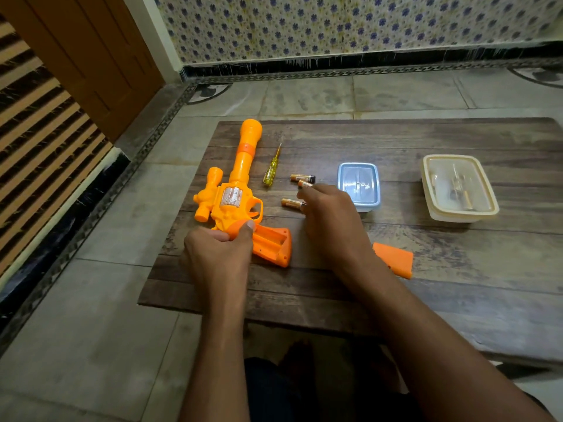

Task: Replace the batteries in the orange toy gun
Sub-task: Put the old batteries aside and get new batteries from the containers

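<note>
Nearest: dark-clothed lap and bare foot in shadow under the near edge of a low table of dark, rough-grained wooden planks.

Left hand: curled round the rear of the grip of the glossy moulded orange plastic toy gun, thumb pressed on the rounded hump above the grip. Gun flat on the table's left part, long barrel pointing away, flared muzzle at the far edge, silvery cylinder on its side, stubby scope on its left. Battery bay in the grip open, trough-shaped.

Flat orange plastic battery cover: loose on the planks, right of the right forearm.

Right hand: palm down, fingers bent over three copper-and-black cylindrical batteries; fingertips at two of them, grip itself hidden beneath the hand, so cannot tell whether pinching.

Yellow translucent-handled screwdriver: between gun barrel and batteries, thin shaft pointing away.

Pale blue rectangular plastic tub: just beyond the right hand.

Cream lidded plastic box: further right, blurred contents.

Beyond: grey stone floor tiles, blue-flowered wall covering, brown wooden door.
</note>
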{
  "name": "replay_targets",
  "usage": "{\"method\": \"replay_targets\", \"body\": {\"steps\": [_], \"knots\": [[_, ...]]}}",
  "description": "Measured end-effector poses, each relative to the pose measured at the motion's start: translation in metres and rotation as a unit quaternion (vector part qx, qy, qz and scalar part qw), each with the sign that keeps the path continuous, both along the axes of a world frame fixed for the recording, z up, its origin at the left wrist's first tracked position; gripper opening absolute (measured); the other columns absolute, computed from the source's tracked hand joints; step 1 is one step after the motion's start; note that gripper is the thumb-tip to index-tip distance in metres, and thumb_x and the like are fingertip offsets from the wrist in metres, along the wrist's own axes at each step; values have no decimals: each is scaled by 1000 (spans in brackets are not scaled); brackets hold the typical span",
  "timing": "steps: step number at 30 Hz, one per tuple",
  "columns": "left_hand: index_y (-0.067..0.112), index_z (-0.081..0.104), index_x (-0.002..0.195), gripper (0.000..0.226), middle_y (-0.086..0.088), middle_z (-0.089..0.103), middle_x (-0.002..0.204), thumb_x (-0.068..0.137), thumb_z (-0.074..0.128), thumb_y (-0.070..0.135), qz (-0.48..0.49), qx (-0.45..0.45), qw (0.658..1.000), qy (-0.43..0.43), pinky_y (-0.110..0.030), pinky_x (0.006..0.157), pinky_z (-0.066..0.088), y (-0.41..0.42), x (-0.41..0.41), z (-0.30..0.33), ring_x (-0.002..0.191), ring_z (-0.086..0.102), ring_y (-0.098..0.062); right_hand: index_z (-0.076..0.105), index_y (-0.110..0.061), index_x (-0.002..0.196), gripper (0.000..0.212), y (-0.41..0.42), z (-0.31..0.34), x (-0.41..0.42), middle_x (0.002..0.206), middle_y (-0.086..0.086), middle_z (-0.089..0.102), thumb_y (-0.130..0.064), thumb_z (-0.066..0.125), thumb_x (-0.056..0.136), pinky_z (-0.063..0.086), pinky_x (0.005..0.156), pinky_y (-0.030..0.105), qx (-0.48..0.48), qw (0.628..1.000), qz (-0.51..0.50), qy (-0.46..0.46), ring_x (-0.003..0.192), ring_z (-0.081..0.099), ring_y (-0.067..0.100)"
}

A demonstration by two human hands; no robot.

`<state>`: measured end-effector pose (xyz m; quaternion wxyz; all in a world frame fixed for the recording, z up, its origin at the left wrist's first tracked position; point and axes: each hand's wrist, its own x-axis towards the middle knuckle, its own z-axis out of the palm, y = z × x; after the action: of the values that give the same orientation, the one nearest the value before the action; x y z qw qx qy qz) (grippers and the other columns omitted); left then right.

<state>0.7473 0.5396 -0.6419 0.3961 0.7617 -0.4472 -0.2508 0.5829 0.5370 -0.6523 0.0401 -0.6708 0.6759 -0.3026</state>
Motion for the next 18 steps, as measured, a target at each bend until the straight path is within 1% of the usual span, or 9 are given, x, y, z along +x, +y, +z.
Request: {"method": "replay_targets", "body": {"steps": [2,4,7,8,10,12,13,15,18], "knots": [[8,66,92,40,-1,67,82,80,90,37,-17,-41,999,-30,-32,70,44,1,-7,5,94,69,-29,71,-1,102,21,4,5,-7,100,17,68,7,66,83,55,69,46,-34,999,-24,-17,91,64,37],[12,63,92,32,12,59,70,84,87,31,-45,-78,995,-44,-27,74,42,3,-19,11,92,66,-22,72,-2,96,12,9,9,-17,100,15,68,-1,70,85,54,72,45,-84,994,-66,-9,92,63,35],[15,63,89,20,18,59,70,90,83,22,-108,-140,984,-28,-4,62,41,1,-41,12,70,63,0,74,-8,92,11,12,10,-32,113,13,70,-11,75,81,46,86,49,-128,980,-146,32,108,62,37],[15,64,89,17,17,61,72,91,81,19,-133,-151,979,-13,-3,60,43,0,-48,10,68,64,1,75,-9,94,14,12,9,-36,122,14,68,-16,76,81,43,91,52,-116,979,-162,32,118,59,38],[15,67,90,11,12,65,77,93,78,16,-181,-167,969,0,-7,59,47,-2,-58,5,68,64,1,76,-12,103,25,11,6,-42,144,17,56,-27,77,83,37,101,58,-40,984,-173,16,138,46,39],[17,69,94,6,8,68,81,95,75,15,-217,-176,960,-6,-11,60,50,-3,-64,1,72,66,0,74,-14,112,35,12,7,-47,158,18,41,-37,76,85,34,108,57,61,983,-174,-7,147,35,39],[18,70,95,5,7,70,83,95,74,14,-228,-181,957,-9,-11,61,51,-3,-66,-1,74,67,-1,73,-13,113,37,12,7,-51,159,19,38,-38,76,86,36,110,54,94,981,-171,-21,145,36,40],[17,72,97,4,7,72,87,96,74,14,-241,-190,952,-7,-17,67,57,-5,-67,-5,78,69,-3,73,-8,110,35,11,8,-54,149,21,46,-32,75,85,44,104,43,112,980,-158,-44,131,51,40],[16,75,102,5,6,76,95,97,72,14,-257,-185,948,21,-29,77,63,-6,-67,-7,86,73,-7,76,-1,101,34,10,14,-55,115,20,66,-27,74,80,50,92,37,70,979,-179,-66,107,63,36]]}}
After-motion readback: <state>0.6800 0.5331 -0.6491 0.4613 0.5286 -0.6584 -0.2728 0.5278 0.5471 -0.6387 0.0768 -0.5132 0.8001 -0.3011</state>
